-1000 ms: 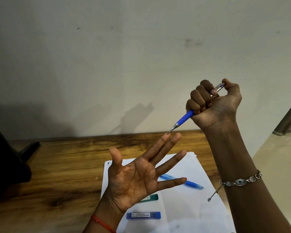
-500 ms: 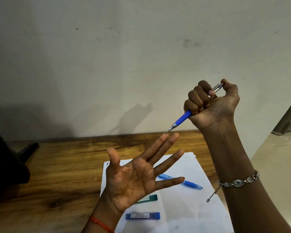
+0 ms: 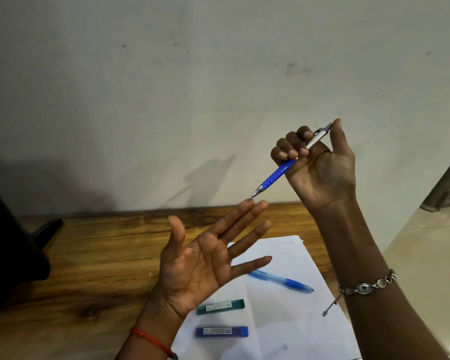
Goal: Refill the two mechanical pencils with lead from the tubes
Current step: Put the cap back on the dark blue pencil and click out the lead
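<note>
**Pencil tip at an open hand's fingertip**

Head view: the right hand curls round a blue-and-silver pencil, thumb on its cap. The tip is at a fingertip of the left hand, which is spread and holds nothing. On the paper below lie the second pencil, the green tube and, nearer, the blue tube.

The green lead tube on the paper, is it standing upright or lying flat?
Lying flat. The green lead tube rests lengthwise on the white paper, label facing up, apart from the blue lead tube.
</note>
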`<action>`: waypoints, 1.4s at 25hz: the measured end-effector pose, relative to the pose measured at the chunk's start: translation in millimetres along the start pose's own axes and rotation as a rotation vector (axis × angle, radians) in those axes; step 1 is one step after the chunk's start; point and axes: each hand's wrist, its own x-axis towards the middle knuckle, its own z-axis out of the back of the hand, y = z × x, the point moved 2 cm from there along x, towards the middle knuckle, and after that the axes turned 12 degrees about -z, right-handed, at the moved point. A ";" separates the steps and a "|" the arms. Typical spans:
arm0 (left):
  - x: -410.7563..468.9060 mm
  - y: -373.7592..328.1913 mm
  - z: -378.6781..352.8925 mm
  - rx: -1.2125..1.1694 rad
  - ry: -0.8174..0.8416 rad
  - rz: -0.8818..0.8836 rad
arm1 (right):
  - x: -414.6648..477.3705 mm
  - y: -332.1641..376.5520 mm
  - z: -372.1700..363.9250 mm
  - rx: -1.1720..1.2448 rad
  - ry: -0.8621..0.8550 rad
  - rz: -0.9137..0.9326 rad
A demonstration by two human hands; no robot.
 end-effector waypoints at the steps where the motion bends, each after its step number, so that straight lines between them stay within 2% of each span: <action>1: 0.4 -3.2 2.3 0.000 -0.016 -0.008 | 0.7 -2.6 1.6 -0.045 -0.002 0.008; 4: -1.1 -12.6 7.0 0.010 -0.065 -0.026 | 0.5 -14.3 8.5 -0.195 -0.050 0.001; 7: -3.3 -20.8 10.1 -0.014 -0.112 -0.042 | -7.3 -20.4 24.2 -0.390 -0.237 0.011; 9: -4.5 -27.0 6.9 0.029 -0.209 -0.079 | -19.2 -17.7 36.6 -0.558 -0.295 0.022; 13: -10.2 -35.0 16.5 0.458 -0.692 -0.100 | -42.3 -9.5 69.6 -0.928 -0.263 -0.171; 16: -15.5 -33.9 27.7 0.770 -0.848 -0.060 | -47.8 -16.0 88.9 -1.352 -0.346 -0.283; 19: -20.5 -26.8 37.2 1.057 -0.890 0.035 | -44.7 -30.7 102.7 -1.568 -0.357 -0.334; 22: -23.2 -17.3 49.8 1.340 -0.915 0.133 | -39.3 -38.9 118.6 -1.702 -0.333 -0.279; 26: -23.6 -6.8 65.4 1.683 -0.862 0.307 | -34.1 -48.0 136.8 -1.816 -0.310 -0.295; 35: -25.5 0.0 73.0 1.903 -0.701 0.391 | -26.9 -52.8 152.1 -1.872 -0.235 -0.327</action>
